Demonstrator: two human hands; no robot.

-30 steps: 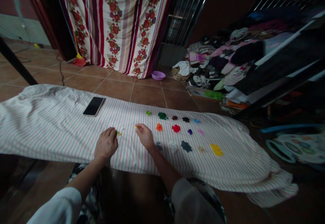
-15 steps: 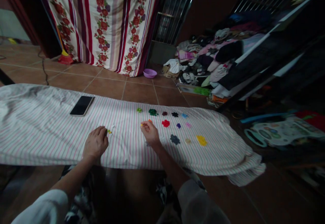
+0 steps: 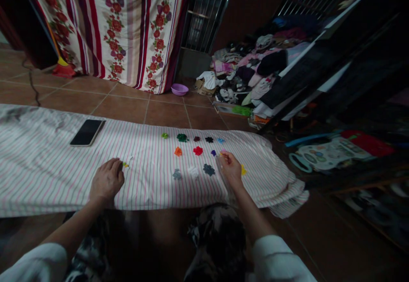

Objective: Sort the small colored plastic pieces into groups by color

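A striped cloth (image 3: 47,171) lies across the tiled floor. On it sit several small piles of coloured bits: green (image 3: 182,137), orange (image 3: 178,151), red (image 3: 198,150), dark grey (image 3: 208,169) and a yellow one (image 3: 243,170) partly behind my right hand. My right hand (image 3: 230,168) is pinched on a tiny piece I cannot make out, over the right end of the piles. My left hand (image 3: 107,180) rests knuckles-up on the cloth, fingers curled beside a few small yellow-green bits (image 3: 125,164).
A black phone (image 3: 87,132) lies on the cloth at the left. Behind are a flowered curtain (image 3: 128,30), a purple bowl (image 3: 179,89) and a heap of clothes (image 3: 255,73). A toy board (image 3: 322,154) lies on the floor at the right.
My right hand has moved right, from near the orange pile to the piles at the right end. The view has turned right. My left hand has stayed by the small bits.
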